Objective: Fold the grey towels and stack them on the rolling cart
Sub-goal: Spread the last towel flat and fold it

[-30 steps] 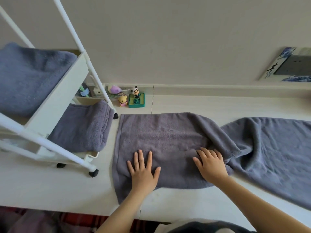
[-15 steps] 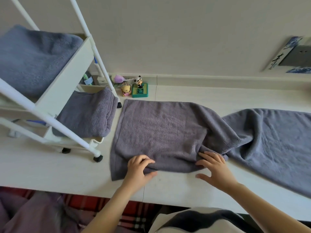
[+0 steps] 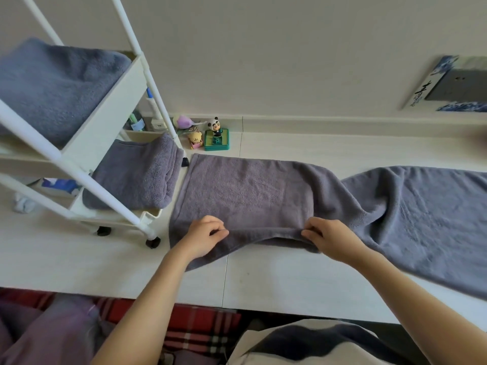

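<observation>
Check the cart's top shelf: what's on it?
A folded grey towel lies on the top shelf of the cart. Anything beneath it is covered; the shelf's left part is out of frame.

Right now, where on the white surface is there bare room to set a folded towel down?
Bare white surface lies along the near edge, in front of the towel being folded, gripped by the left hand and right hand. A strip behind it, right of the panda toy, is bare. Left is crowded by the rolling cart.
</observation>
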{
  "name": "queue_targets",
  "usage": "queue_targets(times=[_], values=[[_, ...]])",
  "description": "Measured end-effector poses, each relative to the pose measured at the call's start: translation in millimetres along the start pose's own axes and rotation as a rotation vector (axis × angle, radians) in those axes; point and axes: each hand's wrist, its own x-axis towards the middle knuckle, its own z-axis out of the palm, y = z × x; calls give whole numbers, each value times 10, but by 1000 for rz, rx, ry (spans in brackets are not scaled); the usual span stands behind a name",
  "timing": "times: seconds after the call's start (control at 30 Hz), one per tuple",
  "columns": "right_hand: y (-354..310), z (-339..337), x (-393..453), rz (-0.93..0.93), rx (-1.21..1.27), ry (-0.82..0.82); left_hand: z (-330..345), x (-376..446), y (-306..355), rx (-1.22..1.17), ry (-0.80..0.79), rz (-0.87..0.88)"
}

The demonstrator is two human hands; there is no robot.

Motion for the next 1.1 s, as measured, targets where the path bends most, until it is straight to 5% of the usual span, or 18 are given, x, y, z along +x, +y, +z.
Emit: queue_targets(times=[0.17, 0.33, 0.5, 0.83, 1.1], values=[[-66, 124, 13, 58, -53, -325, 27, -83, 36, 220, -194, -85], [62, 475, 36, -15, -273, -31, 343, -84, 94, 222, -186, -47], [247, 679, 24, 104, -318, -188, 680, -110, 82, 465, -157, -63], [423, 620, 293, 167, -372, -26, 852, -32, 202, 493, 28, -94], [431, 679, 356, 187, -395, -65, 847, 65, 119, 506, 61, -118]])
